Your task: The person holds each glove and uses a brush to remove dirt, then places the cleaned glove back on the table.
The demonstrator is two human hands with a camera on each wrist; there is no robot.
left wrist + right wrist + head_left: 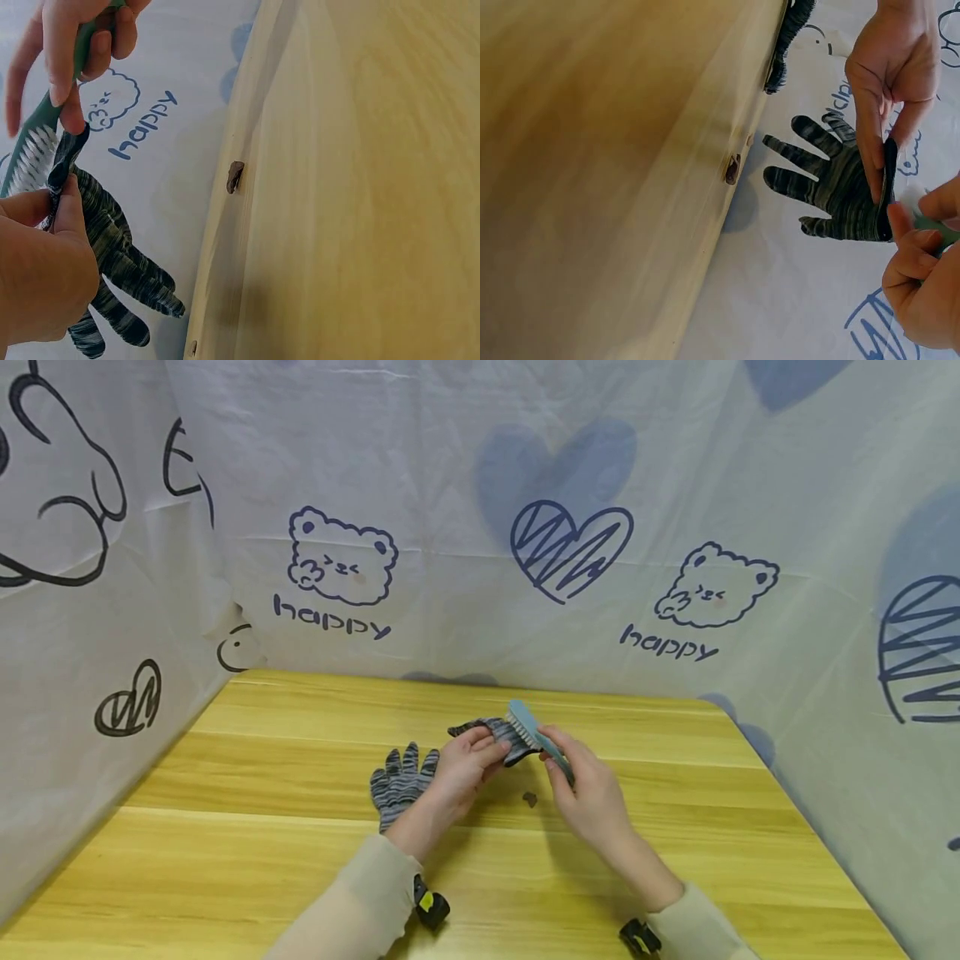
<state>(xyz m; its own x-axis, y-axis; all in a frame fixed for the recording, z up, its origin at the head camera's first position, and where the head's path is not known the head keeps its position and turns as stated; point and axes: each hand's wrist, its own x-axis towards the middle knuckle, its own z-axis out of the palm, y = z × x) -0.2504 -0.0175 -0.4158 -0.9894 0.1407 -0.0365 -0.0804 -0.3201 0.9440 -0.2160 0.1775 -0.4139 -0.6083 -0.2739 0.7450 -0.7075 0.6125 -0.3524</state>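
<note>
A grey and black striped knit glove [501, 739] hangs above the table, its dark cuff [889, 187] pinched between thumb and fingers of my left hand [467, 766]. My right hand [592, 789] grips the handle of a blue-green brush [527, 723]. The brush's white bristles [34, 160] lie against the glove near the cuff. In the right wrist view the glove's fingers dangle freely, and my right hand [930, 281] hides most of the brush. A second matching glove [401, 781] lies flat on the table, left of my left hand and partly behind that forearm.
A small brown scrap [530, 798] lies on the wood-grain table [300, 877] below the hands. Behind and to the left hangs a white cloth [435, 468] printed with bears and hearts. Dark wrist cameras [431, 903] sit at both sleeves.
</note>
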